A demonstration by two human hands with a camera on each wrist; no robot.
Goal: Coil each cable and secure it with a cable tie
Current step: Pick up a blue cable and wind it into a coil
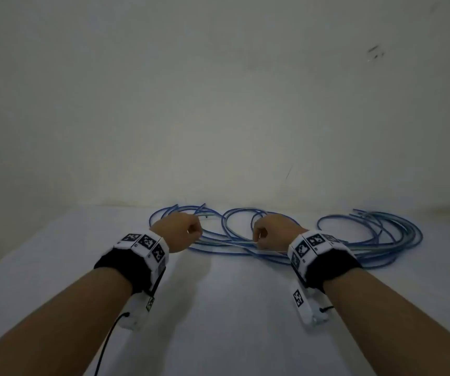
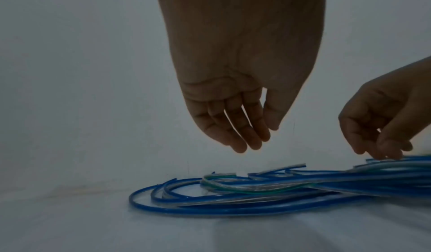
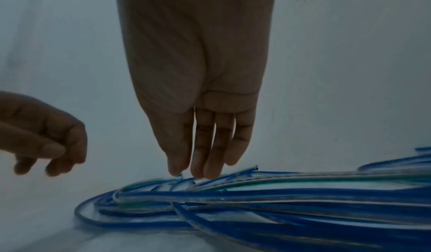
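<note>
Dim, bluish, low-contrast light in all views.
Soft shadows under the forearms on the table [image 1: 218,308]; head view bends at edges; wrist views blur the cables [image 3: 279,200] at right, grainy throughout.

no legible text anywhere

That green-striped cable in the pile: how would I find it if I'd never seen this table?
Start at the white table by the wall, where blue cables sprawl in loose loops. Look in the stretch under the right hand, just below its fingers. The green-striped cable is clear with a green line; its neighbours are blue or plain clear.
</note>
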